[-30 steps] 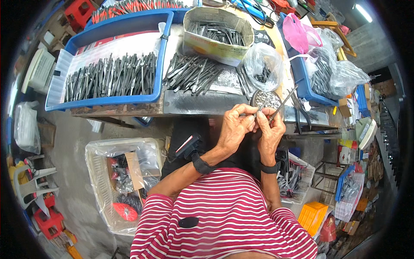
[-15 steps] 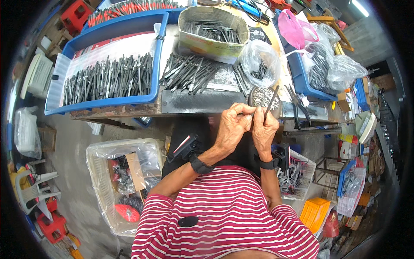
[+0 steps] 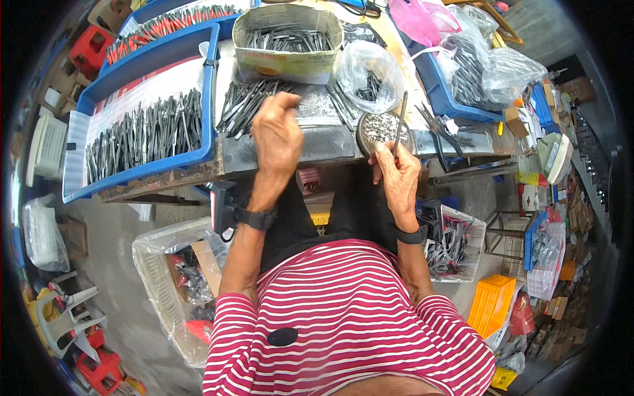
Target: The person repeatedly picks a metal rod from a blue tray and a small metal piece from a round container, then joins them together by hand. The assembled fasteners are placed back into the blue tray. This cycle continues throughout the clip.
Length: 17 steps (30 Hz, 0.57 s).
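My right hand (image 3: 397,177) is closed round a thin dark metal rod (image 3: 401,119), which sticks up past the fingers. Just beyond that hand is a round tin (image 3: 362,137) filled with small pale metal bits. My left hand (image 3: 277,142) is over the bench's front edge, its fingers partly curled and slightly blurred, beside a loose pile of dark metal strips (image 3: 244,105). Whether anything is between those fingers cannot be made out. A pair of dark-handled pliers (image 3: 441,132) lies to the right of the tin.
On the left stands a blue tray (image 3: 212,99) of dark metal pieces. Behind the pile are an open carton (image 3: 284,65) and a clear plastic bag (image 3: 356,66). A blue bin (image 3: 456,105) with bagged parts stands right. A plastic-lined crate (image 3: 158,277) sits below.
My hands have come apart. The left has moved left and away from me toward the strips; the right keeps the rod, lower and slightly left. The view has also shifted.
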Motion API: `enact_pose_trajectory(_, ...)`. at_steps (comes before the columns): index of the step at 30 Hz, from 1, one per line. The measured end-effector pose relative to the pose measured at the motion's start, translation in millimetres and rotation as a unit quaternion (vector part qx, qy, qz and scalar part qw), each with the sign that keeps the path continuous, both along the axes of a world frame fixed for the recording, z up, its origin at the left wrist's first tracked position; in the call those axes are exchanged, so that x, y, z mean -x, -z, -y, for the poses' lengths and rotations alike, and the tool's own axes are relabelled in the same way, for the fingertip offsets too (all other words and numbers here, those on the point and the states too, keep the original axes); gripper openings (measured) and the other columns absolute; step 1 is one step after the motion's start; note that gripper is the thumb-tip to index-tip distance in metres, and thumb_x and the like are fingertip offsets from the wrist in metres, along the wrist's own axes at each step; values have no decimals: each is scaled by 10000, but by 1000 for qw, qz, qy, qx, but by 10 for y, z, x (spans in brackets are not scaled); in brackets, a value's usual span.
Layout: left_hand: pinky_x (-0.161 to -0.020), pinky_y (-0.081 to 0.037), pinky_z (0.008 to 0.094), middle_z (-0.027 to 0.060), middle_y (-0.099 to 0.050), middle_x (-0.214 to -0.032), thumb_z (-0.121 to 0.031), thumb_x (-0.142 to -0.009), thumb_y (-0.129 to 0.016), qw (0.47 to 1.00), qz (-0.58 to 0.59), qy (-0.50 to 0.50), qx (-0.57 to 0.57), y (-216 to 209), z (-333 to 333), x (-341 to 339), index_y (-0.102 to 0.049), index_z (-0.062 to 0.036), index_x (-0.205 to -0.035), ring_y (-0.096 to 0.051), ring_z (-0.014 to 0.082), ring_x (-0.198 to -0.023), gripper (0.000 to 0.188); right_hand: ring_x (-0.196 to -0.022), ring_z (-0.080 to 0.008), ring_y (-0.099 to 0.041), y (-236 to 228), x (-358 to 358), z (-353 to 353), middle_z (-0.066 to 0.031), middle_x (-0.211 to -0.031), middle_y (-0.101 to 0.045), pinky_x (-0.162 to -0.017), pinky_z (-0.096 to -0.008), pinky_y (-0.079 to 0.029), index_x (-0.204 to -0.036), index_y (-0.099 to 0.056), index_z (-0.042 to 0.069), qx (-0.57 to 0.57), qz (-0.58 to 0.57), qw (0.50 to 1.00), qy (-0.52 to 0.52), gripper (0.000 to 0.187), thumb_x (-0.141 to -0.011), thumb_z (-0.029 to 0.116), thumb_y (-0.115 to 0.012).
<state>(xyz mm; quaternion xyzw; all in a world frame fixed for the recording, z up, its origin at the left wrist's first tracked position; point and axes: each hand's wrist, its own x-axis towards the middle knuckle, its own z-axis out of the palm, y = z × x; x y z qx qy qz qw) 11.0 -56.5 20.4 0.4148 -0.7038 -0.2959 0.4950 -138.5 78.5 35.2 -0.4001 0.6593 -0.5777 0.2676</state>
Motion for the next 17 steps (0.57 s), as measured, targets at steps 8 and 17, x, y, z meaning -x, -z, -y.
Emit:
enact_pose_trajectory(8, -742, -428, 356, 41, -596, -833, 4, -677, -588, 914, 310, -214, 151, 88, 362, -62, -619, -127, -852, -539, 250, -842, 221, -448, -34, -426, 53, 243, -110, 23, -579, -492, -401, -187, -339, -783, -545, 15, -5, -45, 998, 42, 95, -851, 77, -572)
enact_pose_trajectory(17, -757, -391, 377, 67, -529, -861, 28, -620, -606, 939, 209, -91, 257, 129, 254, 104, -606, -105, -818, -498, 257, -885, 238, -439, -34, -434, 102, 338, -181, 21, -555, -486, -391, -190, -343, -796, -547, 11, -24, -54, 996, 60, 80, -844, 66, -581)
